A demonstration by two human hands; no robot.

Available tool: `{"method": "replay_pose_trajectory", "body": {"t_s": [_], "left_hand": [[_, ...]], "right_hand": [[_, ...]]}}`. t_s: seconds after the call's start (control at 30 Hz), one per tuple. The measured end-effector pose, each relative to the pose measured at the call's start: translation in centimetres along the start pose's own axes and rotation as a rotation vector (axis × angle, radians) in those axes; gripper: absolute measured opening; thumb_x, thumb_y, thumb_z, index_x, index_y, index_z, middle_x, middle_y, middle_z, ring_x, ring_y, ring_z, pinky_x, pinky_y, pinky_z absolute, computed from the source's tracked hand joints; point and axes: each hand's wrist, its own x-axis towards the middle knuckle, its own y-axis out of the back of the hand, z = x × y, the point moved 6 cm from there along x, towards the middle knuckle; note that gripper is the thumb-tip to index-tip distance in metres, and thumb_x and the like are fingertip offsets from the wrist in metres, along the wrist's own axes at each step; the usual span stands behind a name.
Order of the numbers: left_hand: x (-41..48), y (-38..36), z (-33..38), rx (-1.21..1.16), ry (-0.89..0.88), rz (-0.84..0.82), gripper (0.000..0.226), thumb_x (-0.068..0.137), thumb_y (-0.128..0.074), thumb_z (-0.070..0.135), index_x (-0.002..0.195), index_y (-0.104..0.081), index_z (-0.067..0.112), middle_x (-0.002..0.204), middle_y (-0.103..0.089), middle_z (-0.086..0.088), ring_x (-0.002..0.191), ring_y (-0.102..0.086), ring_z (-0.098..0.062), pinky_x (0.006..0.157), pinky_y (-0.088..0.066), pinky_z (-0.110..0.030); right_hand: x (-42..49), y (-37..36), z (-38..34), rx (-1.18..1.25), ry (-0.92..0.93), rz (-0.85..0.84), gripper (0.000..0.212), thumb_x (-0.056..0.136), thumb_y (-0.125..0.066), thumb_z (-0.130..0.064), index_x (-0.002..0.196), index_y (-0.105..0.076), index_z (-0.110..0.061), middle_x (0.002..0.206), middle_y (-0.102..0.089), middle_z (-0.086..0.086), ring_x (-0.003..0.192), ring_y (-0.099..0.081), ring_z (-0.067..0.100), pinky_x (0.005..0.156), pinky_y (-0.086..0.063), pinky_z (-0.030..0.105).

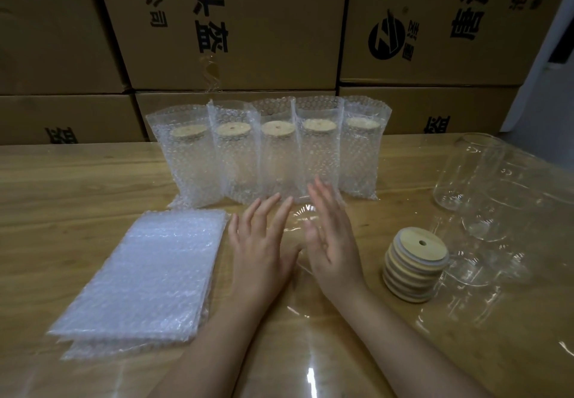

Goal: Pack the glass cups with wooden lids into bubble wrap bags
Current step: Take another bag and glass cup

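Several glass cups with wooden lids stand in a row of bubble wrap bags point(273, 152) at the back of the table. A flat stack of empty bubble wrap bags point(146, 273) lies at the left. At the right sits a stack of wooden lids point(414, 264), each with a small hole, and beside it several bare glass cups point(484, 177). My left hand point(264, 248) and my right hand point(332, 236) hover side by side over the table's middle, just in front of the bagged row. Their fingers are straight and spread and hold nothing.
The wooden table point(77, 186) has a clear glossy cover that reflects light. Stacked cardboard boxes point(236, 25) with black print form a wall right behind the bagged cups. A white wall edge point(546, 87) shows at the far right.
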Motion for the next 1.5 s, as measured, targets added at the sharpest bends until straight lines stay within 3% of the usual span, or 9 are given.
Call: {"method": "replay_pose_trajectory", "body": {"t_s": [0.1,0.23,0.43,0.7,0.9,1.03,1.17,1.3,1.5], "left_hand": [[0.1,0.3,-0.9,-0.15,0.126,0.015,0.071,0.082,-0.055,0.05,0.145,-0.029,0.029,0.143,-0.046,-0.003,0.131,-0.043,-0.024,0.107,-0.033,-0.054],[0.2,0.6,-1.9,-0.303,0.265,0.017,0.094,0.073,-0.074,0.053,0.147,-0.02,0.029,0.146,-0.042,-0.003,0.131,-0.035,-0.009,0.108,-0.032,-0.04],[0.1,-0.6,-2.0,-0.709,0.434,-0.079,0.104,0.058,-0.079,0.058,0.145,-0.029,0.033,0.136,-0.048,0.016,0.125,-0.048,-0.003,0.095,-0.047,-0.021],[-0.3,-2.9,-1.8,-0.893,0.476,-0.273,0.11,0.052,-0.078,0.069,0.141,-0.016,0.053,0.134,-0.044,0.035,0.125,-0.048,0.002,0.102,-0.04,-0.024],[-0.9,-4.2,-2.3,-0.895,0.511,-0.41,0.107,0.052,-0.083,0.054,0.133,-0.015,0.063,0.13,-0.048,0.021,0.124,-0.047,0.001,0.102,-0.043,-0.024],[-0.9,-4.3,-2.4,-0.935,0.528,-0.409,0.109,0.051,-0.084,0.049,0.141,-0.022,0.046,0.129,-0.05,0.014,0.124,-0.049,-0.004,0.107,-0.042,-0.036],[-1.0,-4.1,-2.1,-0.94,0.524,-0.413,0.115,0.051,-0.085,0.051,0.145,-0.019,0.041,0.133,-0.048,0.012,0.127,-0.047,-0.008,0.107,-0.043,-0.038],[-1.1,-4.3,-1.7,-0.937,0.515,-0.447,0.121,0.051,-0.085,0.052,0.148,-0.016,0.035,0.136,-0.046,0.012,0.129,-0.045,-0.009,0.109,-0.041,-0.04],[-1.2,-4.7,-1.9,-0.942,0.526,-0.437,0.114,0.053,-0.087,0.047,0.145,-0.02,0.04,0.133,-0.047,0.01,0.127,-0.047,-0.011,0.103,-0.047,-0.04]], "right_hand": [[-0.1,-0.2,-1.6,0.049,0.078,-0.059,0.043,0.095,-0.041,-0.014,0.138,-0.044,-0.013,0.15,-0.038,0.005,0.142,-0.031,0.019,0.109,-0.032,0.056],[2.4,3.1,-2.1,0.0,-0.162,0.06,0.024,0.094,-0.049,-0.017,0.112,-0.065,-0.017,0.125,-0.06,-0.004,0.119,-0.054,0.013,0.101,-0.041,0.049],[3.8,9.2,-0.4,-0.703,-0.622,-0.678,0.058,0.089,-0.061,-0.042,0.141,-0.038,-0.033,0.149,-0.035,-0.004,0.133,-0.037,0.022,0.108,-0.034,0.04],[1.7,11.5,0.8,-0.91,-0.75,-1.038,0.067,0.085,-0.064,-0.023,0.145,-0.033,-0.031,0.141,-0.046,-0.002,0.122,-0.05,0.016,0.077,-0.035,0.017],[2.7,11.6,1.6,-0.899,-0.687,-0.987,0.056,0.084,-0.062,-0.029,0.137,-0.042,-0.035,0.106,-0.051,-0.01,0.096,-0.053,0.014,0.067,-0.039,0.022],[3.5,11.7,1.8,-0.762,-0.672,-0.858,0.055,0.084,-0.065,-0.037,0.134,-0.043,-0.039,0.119,-0.044,-0.004,0.099,-0.053,0.016,0.082,-0.049,0.029],[5.6,10.6,0.6,-0.323,-0.559,-0.427,0.055,0.084,-0.065,-0.039,0.133,-0.042,-0.047,0.134,-0.045,0.0,0.112,-0.053,0.018,0.088,-0.049,0.035],[7.4,7.4,-2.1,0.273,-0.388,-0.135,0.051,0.083,-0.068,-0.027,0.123,-0.049,-0.052,0.124,-0.05,-0.01,0.093,-0.065,0.001,0.061,-0.052,0.013],[6.4,1.6,-2.3,0.504,-0.286,-0.078,0.047,0.078,-0.075,-0.015,0.106,-0.053,-0.046,0.126,-0.052,-0.007,0.115,-0.058,0.008,0.095,-0.051,0.031]]}}
